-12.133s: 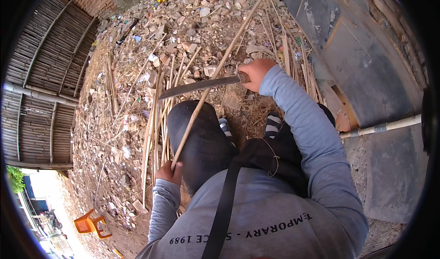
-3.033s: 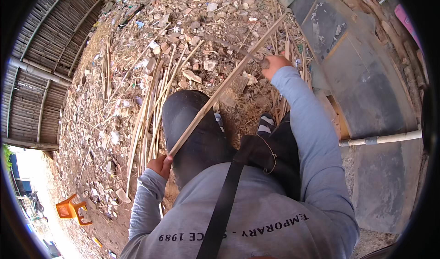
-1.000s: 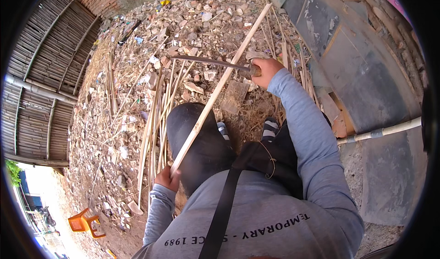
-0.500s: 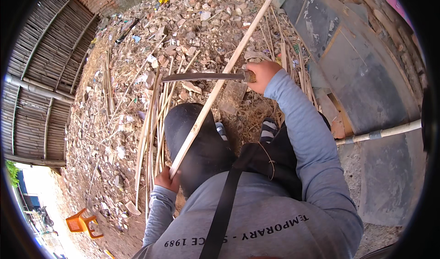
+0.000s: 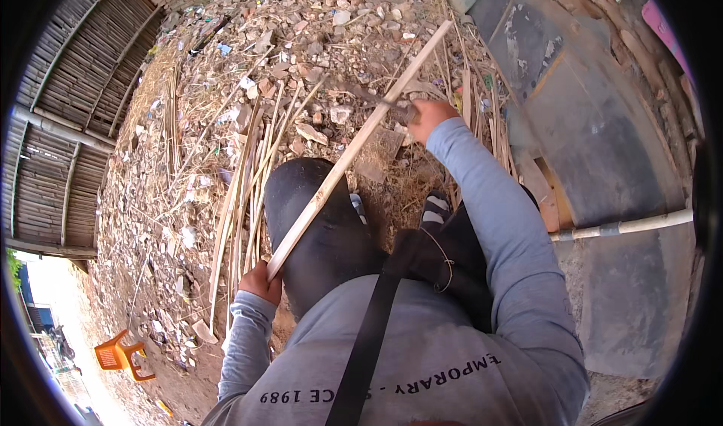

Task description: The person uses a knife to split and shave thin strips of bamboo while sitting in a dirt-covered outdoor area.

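Note:
A long pale strip of split bamboo or wood [image 5: 352, 151] slants up and to the right across my left thigh. My left hand [image 5: 260, 281] is closed round its lower end, beside my left knee. My right hand [image 5: 434, 119] grips a machete [image 5: 360, 92] by its handle, near the strip's upper part. The dark blade is smeared by motion and crosses the strip, pointing up and left; whether it touches the strip I cannot tell. More thin strips [image 5: 239, 200] lie in a loose bundle on the ground left of my left leg.
Rubble and dry litter [image 5: 316, 49] cover the ground ahead. Flat grey boards [image 5: 610, 147] and a pale pole [image 5: 625, 228] lie on the right. A bamboo wall [image 5: 64, 72] rises at the far left, with an orange plastic chair [image 5: 117, 353] below it. Further strips [image 5: 473, 98] lie beyond my right hand.
The machete's blade has swung from nearly level to tilted, its tip up and away. The strip's upper end has dropped a little toward me, while my left hand keeps hold of its lower end.

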`<state>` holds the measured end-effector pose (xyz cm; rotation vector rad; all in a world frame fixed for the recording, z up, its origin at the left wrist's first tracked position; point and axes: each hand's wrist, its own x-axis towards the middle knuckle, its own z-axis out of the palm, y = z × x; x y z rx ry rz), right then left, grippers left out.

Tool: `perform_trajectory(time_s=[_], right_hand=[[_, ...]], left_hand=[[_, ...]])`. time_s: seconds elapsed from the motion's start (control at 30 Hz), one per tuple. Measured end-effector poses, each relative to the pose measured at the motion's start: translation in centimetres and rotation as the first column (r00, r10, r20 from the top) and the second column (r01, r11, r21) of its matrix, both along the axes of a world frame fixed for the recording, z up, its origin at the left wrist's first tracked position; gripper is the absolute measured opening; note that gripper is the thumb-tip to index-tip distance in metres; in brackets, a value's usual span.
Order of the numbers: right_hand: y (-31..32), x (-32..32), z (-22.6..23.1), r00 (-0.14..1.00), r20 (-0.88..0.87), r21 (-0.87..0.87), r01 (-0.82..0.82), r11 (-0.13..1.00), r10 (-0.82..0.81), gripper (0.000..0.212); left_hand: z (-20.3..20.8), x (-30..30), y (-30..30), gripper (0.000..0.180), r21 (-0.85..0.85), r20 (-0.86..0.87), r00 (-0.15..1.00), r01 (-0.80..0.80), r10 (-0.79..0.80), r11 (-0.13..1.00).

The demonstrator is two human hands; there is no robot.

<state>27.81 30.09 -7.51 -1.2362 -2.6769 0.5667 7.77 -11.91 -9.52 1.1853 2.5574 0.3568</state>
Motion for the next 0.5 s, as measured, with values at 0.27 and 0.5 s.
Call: perform_trajectory(time_s=[0.27,0.5], right_hand=[[-2.0,-0.9,1.4,0.994,0.024,-0.020,-0.109,0.994,0.110,0.029],[2.3,0.7,-2.4,0.979,-0.139,-0.001,0.151,0.989,-0.149,0.039]], left_hand=[[0.4,0.3,-0.8,0.015,-0.073,-0.074,0.995,-0.071,0.066,0.995],[-0.1,-0.3,-0.1,0.015,-0.029,-0.126,0.992,-0.013,0.009,1.000]])
